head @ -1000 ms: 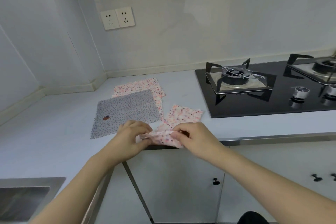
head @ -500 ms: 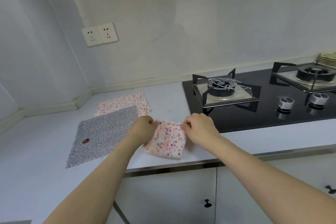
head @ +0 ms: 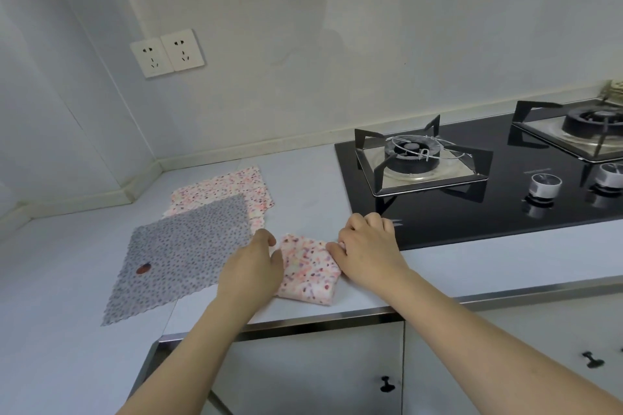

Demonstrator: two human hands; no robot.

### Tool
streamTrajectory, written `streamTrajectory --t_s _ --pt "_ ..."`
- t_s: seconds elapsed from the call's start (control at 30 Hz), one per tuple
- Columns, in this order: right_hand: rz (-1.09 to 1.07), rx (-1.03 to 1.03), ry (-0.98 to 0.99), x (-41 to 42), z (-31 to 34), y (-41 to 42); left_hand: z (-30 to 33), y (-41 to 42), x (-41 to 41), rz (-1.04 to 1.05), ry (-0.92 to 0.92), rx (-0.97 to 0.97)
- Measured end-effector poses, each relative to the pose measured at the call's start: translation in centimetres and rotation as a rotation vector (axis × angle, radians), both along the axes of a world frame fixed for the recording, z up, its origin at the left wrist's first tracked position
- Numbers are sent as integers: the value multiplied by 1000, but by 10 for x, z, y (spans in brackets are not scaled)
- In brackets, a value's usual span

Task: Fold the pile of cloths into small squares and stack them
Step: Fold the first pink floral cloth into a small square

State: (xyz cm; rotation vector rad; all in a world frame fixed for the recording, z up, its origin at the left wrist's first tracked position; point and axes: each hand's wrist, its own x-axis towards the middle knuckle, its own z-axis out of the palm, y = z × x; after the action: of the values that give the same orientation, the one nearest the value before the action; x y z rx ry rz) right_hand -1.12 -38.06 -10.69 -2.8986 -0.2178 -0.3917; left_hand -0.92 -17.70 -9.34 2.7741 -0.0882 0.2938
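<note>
Pink-flecked folded cloth (head: pixel 308 271) lies near the counter (head: pixel 472 256) edge between two hands: the left hand (head: pixel 251 268) rests against its left side, fingers loosely bent, while the right hand (head: pixel 367 251) pinches its far right corner. Beyond, a grey spotted cloth (head: pixel 182 253) overlaps a pink floral cloth (head: pixel 236 184); a gas hob (head: pixel 488 192) sits further right.
</note>
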Motion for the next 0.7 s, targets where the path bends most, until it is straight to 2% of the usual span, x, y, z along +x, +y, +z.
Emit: streamTrajectory --t_s 0.13,0.33,0.47,0.6,0.7 --pt "73 29 18 -6 0 -1 -3 5 -9 -7 -102 56" --pt "185 123 54 -13 4 -3 -1 5 -18 -28 -92 178" --pt "240 218 -95 -11 3 -4 -4 0 -38 -152 -353 76" --pt "161 112 8 -4 1 0 -14 -20 -70 -312 -360 -19" --pt "97 56 -4 -3 -1 2 -25 -34 -81 -209 -359 46"
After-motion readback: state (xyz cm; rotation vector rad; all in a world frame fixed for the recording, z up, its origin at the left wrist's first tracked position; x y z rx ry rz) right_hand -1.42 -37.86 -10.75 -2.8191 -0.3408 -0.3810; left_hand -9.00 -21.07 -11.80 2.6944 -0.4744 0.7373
